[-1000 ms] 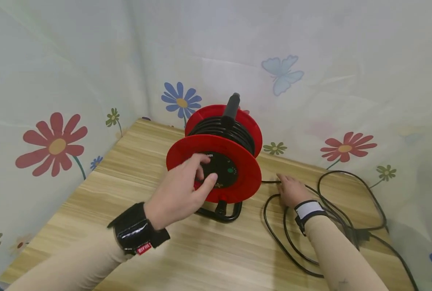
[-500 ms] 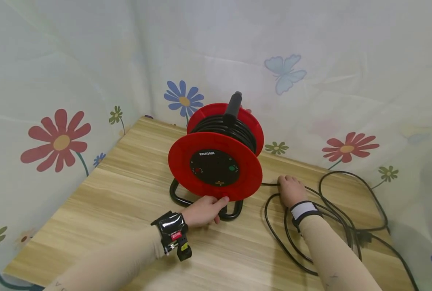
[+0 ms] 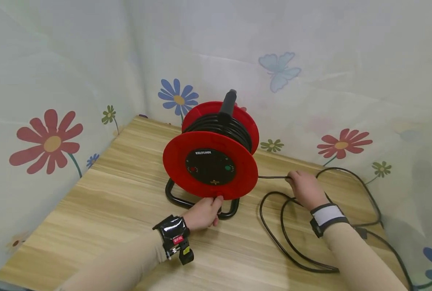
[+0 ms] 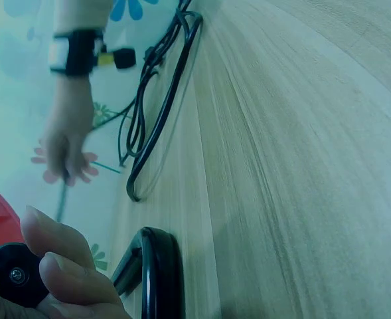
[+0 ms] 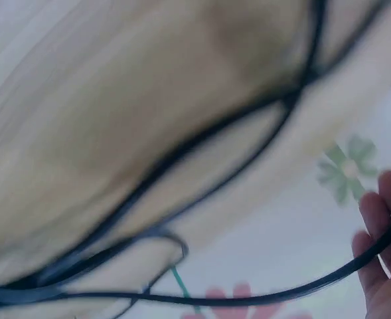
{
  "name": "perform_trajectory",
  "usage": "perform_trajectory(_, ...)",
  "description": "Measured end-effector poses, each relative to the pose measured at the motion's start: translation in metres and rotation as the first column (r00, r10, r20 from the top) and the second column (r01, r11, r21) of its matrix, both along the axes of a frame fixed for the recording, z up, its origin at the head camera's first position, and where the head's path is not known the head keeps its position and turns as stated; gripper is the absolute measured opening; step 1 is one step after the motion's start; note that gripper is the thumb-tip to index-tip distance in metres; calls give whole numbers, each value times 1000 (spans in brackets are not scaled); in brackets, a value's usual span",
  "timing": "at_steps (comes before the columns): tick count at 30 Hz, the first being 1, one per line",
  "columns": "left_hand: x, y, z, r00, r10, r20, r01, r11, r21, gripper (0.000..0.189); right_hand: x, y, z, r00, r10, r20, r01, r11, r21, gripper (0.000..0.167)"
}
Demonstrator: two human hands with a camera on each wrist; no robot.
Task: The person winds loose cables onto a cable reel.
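Observation:
A red cable reel (image 3: 210,165) with a black centre panel stands upright on its black tube frame in the head view. Black cable (image 3: 234,129) is wound around its drum. Low on the front disc, my left hand (image 3: 203,214) grips the winding knob; the left wrist view shows its round black end (image 4: 17,275) with a screw, fingers (image 4: 62,246) curled around it. To the right of the reel, my right hand (image 3: 306,188) holds the loose cable (image 3: 272,177), which runs straight to the drum. In the right wrist view this cable (image 5: 248,301) crosses the fingers (image 5: 376,216).
Loose cable loops (image 3: 270,230) lie on the wooden table (image 3: 128,182) at right, with a black plug or connector (image 3: 361,233) among them. The reel's carrying handle (image 3: 228,103) juts up. A flower-printed curtain (image 3: 310,101) hangs behind the table.
My left hand has come down from in front of the panel to the knob and gripped it. My right hand has risen slightly and moved right, drawing the cable straight.

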State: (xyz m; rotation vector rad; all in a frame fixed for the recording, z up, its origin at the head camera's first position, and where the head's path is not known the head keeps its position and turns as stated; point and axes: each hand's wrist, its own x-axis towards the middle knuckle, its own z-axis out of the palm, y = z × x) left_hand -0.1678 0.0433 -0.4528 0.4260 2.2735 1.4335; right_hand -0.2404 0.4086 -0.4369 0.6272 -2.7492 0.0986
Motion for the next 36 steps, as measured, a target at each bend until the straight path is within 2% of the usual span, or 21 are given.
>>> perform_trajectory(3, 0, -2, -3, 1000, 10, -16, -10, 1000, 1, 58, 20, 10, 22, 1000, -9, -30, 6, 995, -95, 5)
perform_trajectory(6, -1, -3, -6, 1000, 18, -26, -18, 1000, 6, 57, 39, 21, 37, 997, -43, -66, 31, 986, -164, 6)
perform_trajectory(10, -2, -4, -8, 999, 29, -28, -29, 1000, 9, 58, 57, 32, 44, 996, -62, -68, 46, 975, -216, 6)
perform_trajectory(13, -3, -5, -9, 999, 35, -28, -35, 999, 4, 58, 65, 38, 42, 997, -79, -2, 76, 972, -224, 4)
perform_trajectory(17, -4, -3, -10, 999, 28, -38, -28, 1000, -5, 56, 72, 46, 36, 986, -136, 101, 156, 959, -235, 14)
perform_trajectory(21, -3, 0, -11, 999, 14, -35, -14, 1000, 7, 56, 76, 52, 31, 973, -172, 154, 208, 944, -258, 19)
perform_trajectory(27, -2, 0, -9, 1000, 18, -13, -18, 998, 54, 54, 73, 51, 25, 975, -165, 152, 200, 946, -255, 18)
perform_trajectory(36, -4, -10, -15, 994, 69, 88, -80, 989, 124, 48, 73, 46, 22, 979, -162, 125, 188, 952, -241, 16)
